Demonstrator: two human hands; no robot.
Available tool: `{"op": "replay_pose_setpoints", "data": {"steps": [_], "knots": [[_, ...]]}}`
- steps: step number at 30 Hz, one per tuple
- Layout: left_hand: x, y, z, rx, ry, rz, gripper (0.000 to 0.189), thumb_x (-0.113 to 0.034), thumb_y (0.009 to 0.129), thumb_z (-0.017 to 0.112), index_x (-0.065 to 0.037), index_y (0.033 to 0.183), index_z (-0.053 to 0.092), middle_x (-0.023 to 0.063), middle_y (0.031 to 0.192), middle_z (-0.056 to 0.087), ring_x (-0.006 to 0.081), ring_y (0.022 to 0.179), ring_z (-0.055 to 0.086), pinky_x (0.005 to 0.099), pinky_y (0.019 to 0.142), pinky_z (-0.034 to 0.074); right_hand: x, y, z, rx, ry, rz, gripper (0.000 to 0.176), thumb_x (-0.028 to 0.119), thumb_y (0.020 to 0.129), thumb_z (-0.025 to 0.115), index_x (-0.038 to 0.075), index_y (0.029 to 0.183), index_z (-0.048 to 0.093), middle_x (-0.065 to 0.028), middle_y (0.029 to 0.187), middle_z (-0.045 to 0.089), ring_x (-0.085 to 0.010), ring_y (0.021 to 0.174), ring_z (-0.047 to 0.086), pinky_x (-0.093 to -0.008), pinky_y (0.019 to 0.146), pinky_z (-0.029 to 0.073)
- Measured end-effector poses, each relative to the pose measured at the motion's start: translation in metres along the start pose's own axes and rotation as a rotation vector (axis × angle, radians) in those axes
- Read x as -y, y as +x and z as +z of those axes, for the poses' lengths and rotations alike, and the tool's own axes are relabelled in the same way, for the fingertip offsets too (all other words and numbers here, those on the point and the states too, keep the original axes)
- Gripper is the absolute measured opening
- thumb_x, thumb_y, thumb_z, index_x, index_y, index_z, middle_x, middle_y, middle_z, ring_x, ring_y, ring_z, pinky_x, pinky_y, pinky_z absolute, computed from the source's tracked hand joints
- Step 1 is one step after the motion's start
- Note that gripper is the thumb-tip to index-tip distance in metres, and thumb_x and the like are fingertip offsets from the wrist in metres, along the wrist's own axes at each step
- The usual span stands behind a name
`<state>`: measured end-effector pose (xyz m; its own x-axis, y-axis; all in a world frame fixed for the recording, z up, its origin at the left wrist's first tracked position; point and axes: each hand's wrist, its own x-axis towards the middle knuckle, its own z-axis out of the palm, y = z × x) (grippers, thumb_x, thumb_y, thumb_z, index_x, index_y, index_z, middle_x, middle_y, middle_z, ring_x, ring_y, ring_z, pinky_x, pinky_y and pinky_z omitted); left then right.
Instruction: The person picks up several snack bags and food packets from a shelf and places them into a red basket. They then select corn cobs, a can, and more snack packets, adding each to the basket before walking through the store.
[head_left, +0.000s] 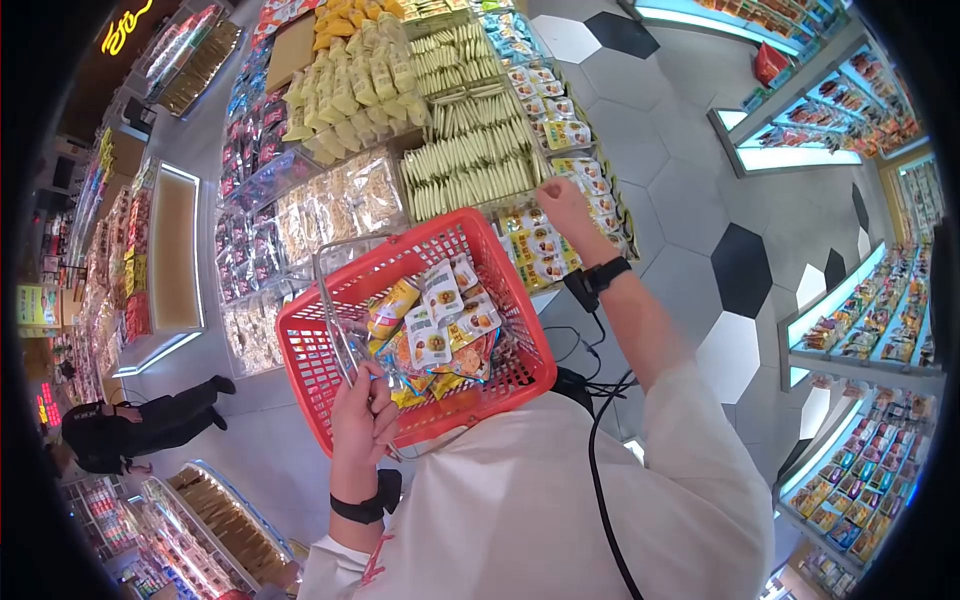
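My left hand (364, 412) is closed around the metal handle (330, 300) of a red shopping basket (300, 345), which hangs in front of my body. Inside the basket lie several snack packets: white-and-yellow pouches (432, 335), a yellow bag (392, 308) and others partly covered beneath them. My right hand (565, 203) is stretched forward over the display, beside yellow-and-white pouches (545, 255) and the rows of pale green packets (465, 175). Its fingers are curled in, so whatever they may hold is hidden.
Bagged snacks (350, 85) are heaped on the display ahead, with clear bags (340, 195) to the left. Lit shelves (850, 310) stand across the tiled floor (640, 190) on the right. A person in dark clothes (140, 425) is at the left. A black cable (595, 470) runs down my front.
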<state>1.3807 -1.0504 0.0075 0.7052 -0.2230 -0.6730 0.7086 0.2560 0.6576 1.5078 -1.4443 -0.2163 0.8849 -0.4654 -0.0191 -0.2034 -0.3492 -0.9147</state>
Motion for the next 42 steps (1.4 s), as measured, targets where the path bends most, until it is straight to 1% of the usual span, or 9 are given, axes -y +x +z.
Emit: {"op": "replay_pose_setpoints", "data": {"steps": [4,9,12,17,24,28,31,38,42], "knots": [[0.005,0.000,0.002,-0.064,0.038,0.027,0.022,-0.030,0.105,0.038,-0.012,0.099,0.047,-0.0028,0.063,0.033,0.0043,0.040,0.024,0.0191,0.031,0.020,0.007,0.029,0.042,-0.124,-0.398,-0.291,0.028,0.025,0.078,0.069,0.005,0.096,0.061,-0.0170,0.088,0.063,-0.0342,0.090,0.062,-0.0427,0.079,0.050],[0.009,0.000,0.003,-0.094,0.050,0.053,0.021,-0.029,0.105,0.040,-0.012,0.097,0.048,-0.0026,0.061,0.034,0.0046,0.038,0.025,0.0201,0.030,0.020,0.033,0.051,0.068,0.089,-0.695,-0.126,0.045,0.029,0.076,0.070,0.003,0.109,0.054,-0.0215,0.112,0.055,-0.0386,0.103,0.058,-0.0444,0.087,0.050],[0.008,0.000,0.002,-0.099,0.050,0.066,0.020,-0.028,0.104,0.040,-0.011,0.097,0.048,-0.0022,0.061,0.035,0.0048,0.038,0.024,0.0205,0.029,0.019,0.027,0.065,0.086,0.094,-0.774,0.053,0.045,0.030,0.076,0.071,0.005,0.110,0.055,-0.0221,0.113,0.054,-0.0388,0.105,0.058,-0.0460,0.089,0.050],[0.014,-0.002,0.000,-0.104,0.048,0.076,0.021,-0.029,0.105,0.040,-0.011,0.096,0.048,-0.0023,0.060,0.034,0.0047,0.037,0.023,0.0209,0.029,0.019,0.005,0.076,0.098,0.150,-0.774,0.189,0.059,0.035,0.074,0.075,0.008,0.118,0.048,-0.0246,0.121,0.050,-0.0422,0.111,0.056,-0.0533,0.090,0.048],[0.012,-0.002,0.002,-0.096,0.038,0.057,0.021,-0.027,0.105,0.039,-0.009,0.097,0.049,-0.0017,0.062,0.035,0.0052,0.039,0.026,0.0213,0.030,0.022,0.012,0.075,0.102,0.145,-0.757,0.247,0.066,0.034,0.072,0.075,0.008,0.122,0.042,-0.0244,0.123,0.048,-0.0421,0.111,0.055,-0.0497,0.091,0.049],[0.011,-0.002,0.003,-0.088,0.030,0.050,0.020,-0.026,0.105,0.040,-0.009,0.098,0.048,-0.0017,0.062,0.035,0.0054,0.040,0.026,0.0213,0.031,0.022,0.014,0.073,0.099,0.067,-0.728,0.256,0.059,0.031,0.082,0.069,0.008,0.128,0.040,-0.0230,0.119,0.050,-0.0383,0.108,0.056,-0.0477,0.085,0.051],[0.013,-0.002,0.001,-0.090,0.027,0.045,0.020,-0.026,0.104,0.041,-0.008,0.099,0.049,-0.0020,0.061,0.035,0.0055,0.040,0.027,0.0215,0.032,0.022,0.004,0.075,0.111,-0.009,-0.771,0.244,0.066,0.031,0.078,0.072,0.008,0.130,0.038,-0.0248,0.117,0.052,-0.0424,0.107,0.057,-0.0485,0.088,0.050],[0.014,-0.001,0.002,-0.108,0.062,0.042,0.020,-0.027,0.104,0.041,-0.009,0.097,0.048,-0.0013,0.060,0.035,0.0054,0.038,0.025,0.0213,0.031,0.022,-0.008,0.094,0.115,0.060,-0.800,0.269,0.089,0.036,0.079,0.073,0.013,0.148,0.022,-0.0256,0.118,0.052,-0.0416,0.108,0.057,-0.0482,0.088,0.050],[0.014,0.000,0.001,-0.117,0.062,0.031,0.020,-0.027,0.104,0.042,-0.010,0.097,0.049,-0.0016,0.060,0.036,0.0053,0.038,0.026,0.0213,0.031,0.022,0.002,0.088,0.114,0.041,-0.859,0.269,0.085,0.034,0.082,0.071,0.014,0.148,0.022,-0.0242,0.120,0.052,-0.0410,0.107,0.058,-0.0475,0.087,0.050]]}}
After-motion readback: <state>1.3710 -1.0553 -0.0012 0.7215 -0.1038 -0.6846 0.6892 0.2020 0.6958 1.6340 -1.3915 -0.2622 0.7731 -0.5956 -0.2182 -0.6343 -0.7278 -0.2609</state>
